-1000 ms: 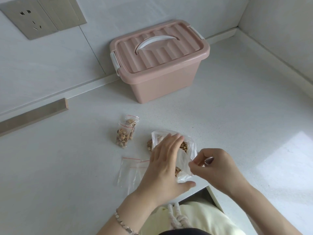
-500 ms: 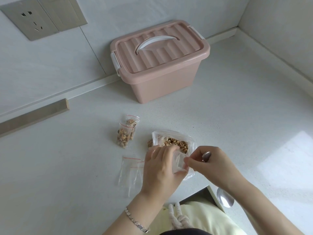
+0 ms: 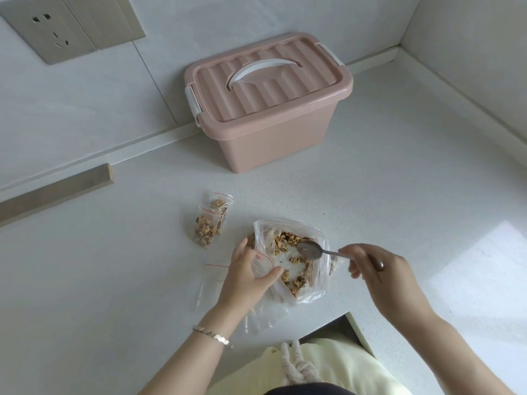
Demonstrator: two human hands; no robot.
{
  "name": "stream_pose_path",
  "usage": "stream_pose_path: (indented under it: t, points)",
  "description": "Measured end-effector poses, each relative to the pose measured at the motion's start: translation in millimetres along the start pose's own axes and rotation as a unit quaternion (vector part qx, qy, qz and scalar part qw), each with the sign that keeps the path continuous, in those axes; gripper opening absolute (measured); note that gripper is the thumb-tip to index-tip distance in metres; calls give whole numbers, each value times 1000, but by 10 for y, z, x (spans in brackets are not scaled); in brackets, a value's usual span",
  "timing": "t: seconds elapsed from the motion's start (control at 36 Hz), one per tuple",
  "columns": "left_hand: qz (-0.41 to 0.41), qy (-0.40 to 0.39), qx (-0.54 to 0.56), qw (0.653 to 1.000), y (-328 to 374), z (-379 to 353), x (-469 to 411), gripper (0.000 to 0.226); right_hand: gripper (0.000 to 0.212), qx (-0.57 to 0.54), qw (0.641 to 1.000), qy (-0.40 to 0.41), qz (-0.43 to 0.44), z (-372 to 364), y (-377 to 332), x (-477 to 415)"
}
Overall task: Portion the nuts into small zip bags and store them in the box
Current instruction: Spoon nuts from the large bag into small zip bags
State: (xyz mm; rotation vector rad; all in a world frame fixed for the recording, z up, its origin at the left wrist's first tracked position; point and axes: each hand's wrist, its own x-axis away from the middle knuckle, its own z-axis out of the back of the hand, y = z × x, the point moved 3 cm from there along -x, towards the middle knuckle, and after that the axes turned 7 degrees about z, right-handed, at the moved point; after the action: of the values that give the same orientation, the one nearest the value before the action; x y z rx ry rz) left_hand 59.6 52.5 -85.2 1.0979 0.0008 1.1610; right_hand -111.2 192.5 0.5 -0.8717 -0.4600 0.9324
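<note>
My L hand [image 3: 246, 276] grips small zip bag [image 3: 262, 266]. R hand [image 3: 376, 270] pinches spoon [image 3: 310, 249], bowl over nuts [image 3: 288, 240] in big bag [image 3: 316, 283]. Filled bags [image 3: 209, 223] at 11 o'clock of L hand; box [image 3: 268, 143] at 12, lid on.

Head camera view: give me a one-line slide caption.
Left hand grips a small zip bag; right hand holds a spoon over the large nut bag.

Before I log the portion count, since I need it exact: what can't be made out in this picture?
Head view only.
- Inside of the box: hidden by its shut lid.
- Contents of the small bag: covered by the left hand gripping it.
- Number of empty bags: clear, overlapping, partly under that hand.
- Amount of nuts in the big bag: crumpled plastic hides part.
</note>
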Motion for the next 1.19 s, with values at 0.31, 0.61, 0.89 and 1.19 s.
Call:
stream_pose_path:
  t: [0.31, 0.61, 0.89, 1.19]
  points:
    - [25, -92, 6, 995, 128, -23, -366, 27, 20, 95, 993, 8, 62, -280, 417, 25]
    - [34, -106, -12, 994, 104, -56, -438, 40, 20, 28, 999, -12, 33, -386, 586, 0]
    - [53, -108, -13, 993, -65, -59, -289, 38, 17, -61, 995, 26, -73, -197, 720, 144]
    - [52, -91, -11, 994, -68, -81, -218, 39, 18, -152, 975, 14, -164, -430, 734, 319]
